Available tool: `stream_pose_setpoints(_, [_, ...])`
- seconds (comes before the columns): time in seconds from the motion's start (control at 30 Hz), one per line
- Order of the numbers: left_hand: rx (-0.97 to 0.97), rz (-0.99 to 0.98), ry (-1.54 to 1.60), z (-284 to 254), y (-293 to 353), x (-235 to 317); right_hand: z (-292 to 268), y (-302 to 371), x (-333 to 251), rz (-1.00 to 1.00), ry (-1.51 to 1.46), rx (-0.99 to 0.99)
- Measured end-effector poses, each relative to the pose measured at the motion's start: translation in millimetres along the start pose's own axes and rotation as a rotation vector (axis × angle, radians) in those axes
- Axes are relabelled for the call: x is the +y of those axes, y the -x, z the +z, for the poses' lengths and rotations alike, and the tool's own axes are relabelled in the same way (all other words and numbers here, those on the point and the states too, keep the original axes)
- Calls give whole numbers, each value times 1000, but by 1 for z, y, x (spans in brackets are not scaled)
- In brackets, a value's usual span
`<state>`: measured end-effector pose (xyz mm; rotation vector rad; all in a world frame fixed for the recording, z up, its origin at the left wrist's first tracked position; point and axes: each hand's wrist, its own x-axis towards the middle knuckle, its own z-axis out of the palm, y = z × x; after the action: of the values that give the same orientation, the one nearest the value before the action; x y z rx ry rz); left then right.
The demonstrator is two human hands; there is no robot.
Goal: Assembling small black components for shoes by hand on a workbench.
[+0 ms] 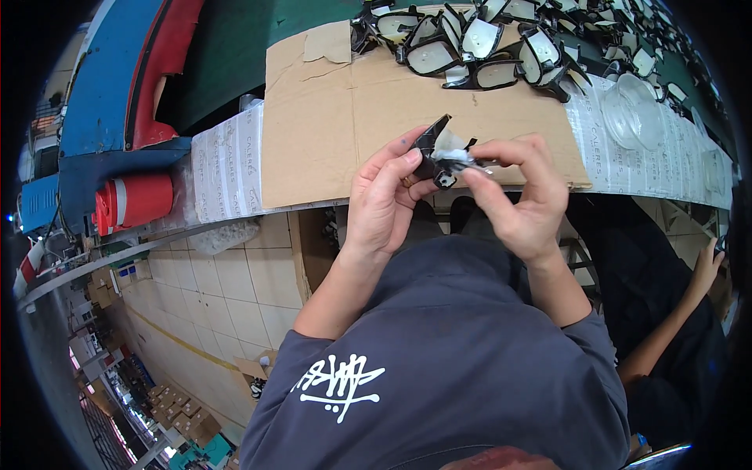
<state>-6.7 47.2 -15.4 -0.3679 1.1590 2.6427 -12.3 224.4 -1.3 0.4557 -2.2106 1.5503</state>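
Above the front edge of the bench, my left hand (384,184) grips a small glossy black shoe part (427,153) with a pale inner side. Its pointed end tilts up to the right, and fingers cover part of it. My right hand (521,188) is closed in a pinch at the right side of that piece. A white wad (454,156) lies against the black piece by these fingertips. Something thin and dark shows between my right thumb and forefinger, too small to make out.
Under my hands a cardboard sheet (313,117) covers the bench. Many similar black parts with cream inner faces (433,57) pile up at the far right. Clear plastic bowls (630,113) stand at right, a red container (141,202) at left. A co-worker's arm (670,321) is at right.
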Motion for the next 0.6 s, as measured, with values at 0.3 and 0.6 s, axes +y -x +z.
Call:
stream_pose_setpoints(0.3, [-2, 23, -53, -4, 1, 3, -3, -2, 5, -63, 186, 49])
stream_pose_setpoints(0.6, [-7, -112, 91, -15, 1, 11, -15, -13, 36, 37, 124, 140])
